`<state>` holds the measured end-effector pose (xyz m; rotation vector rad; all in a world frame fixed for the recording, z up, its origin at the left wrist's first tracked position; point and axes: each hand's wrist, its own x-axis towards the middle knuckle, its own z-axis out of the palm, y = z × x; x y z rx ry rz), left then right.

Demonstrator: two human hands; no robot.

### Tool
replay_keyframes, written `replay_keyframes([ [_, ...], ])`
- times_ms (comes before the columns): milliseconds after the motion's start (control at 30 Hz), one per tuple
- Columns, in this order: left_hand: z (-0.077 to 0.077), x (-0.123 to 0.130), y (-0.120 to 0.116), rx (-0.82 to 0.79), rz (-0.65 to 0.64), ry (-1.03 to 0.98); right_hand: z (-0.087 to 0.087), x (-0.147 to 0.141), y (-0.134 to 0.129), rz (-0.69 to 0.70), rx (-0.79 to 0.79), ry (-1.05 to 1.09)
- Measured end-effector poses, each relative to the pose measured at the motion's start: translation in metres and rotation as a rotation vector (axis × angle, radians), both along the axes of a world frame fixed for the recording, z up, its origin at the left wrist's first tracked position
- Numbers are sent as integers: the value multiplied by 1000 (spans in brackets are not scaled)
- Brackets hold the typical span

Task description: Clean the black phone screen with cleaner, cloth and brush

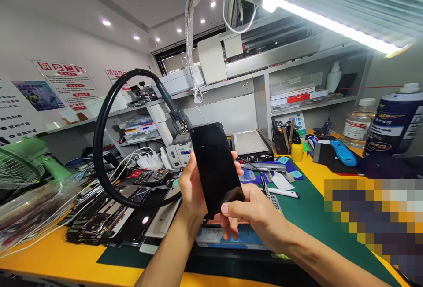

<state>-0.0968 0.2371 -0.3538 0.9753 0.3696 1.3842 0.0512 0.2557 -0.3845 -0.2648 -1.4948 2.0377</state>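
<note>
Left fingers (236, 160): closed around the phone from behind, their tips curling over its right long edge, with the palm cupping the back.
Right fingers (228, 208): closed on the phone's lower end, the thumb lying across the dark face and the other fingers curled beneath it.
Left hand (194, 185): holds the phone upright, tilted slightly.
Right hand (254, 216): pinches the phone's lower end, touching the left hand's grip from below.
Phone: a black glossy slab smartphone (214, 168), held in the air by both hands above the counter; its dark side may be the screen, though the view does not settle this.
Below the phone: a blue tray with a white label (228, 236), on a green work mat (317, 216) over a yellow counter (56, 256).
Left of the phone: a heap of black phone screens with ribbon cables (105, 216), and a black flexible gooseneck hose (99, 155) curving around behind them.
Behind the phone: a silver heated separator machine (251, 144).
Right of the phone: a yellow squeeze bottle (297, 149), a clear liquid bottle (358, 122) and a dark blue spray can (393, 119).
Far left of the phone: a green desk fan (39, 168).
Above the phone: a bright white strip lamp (330, 18).
</note>
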Motion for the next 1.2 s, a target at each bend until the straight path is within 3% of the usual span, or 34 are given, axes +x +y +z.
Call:
replay_keyframes([
  [600,1,0,1,-18,-59,-17,1,1,-1,10,-28,-5],
  [1200,-8,-1,0,97,-103,-64,5,-3,-3,-59,132,-124],
])
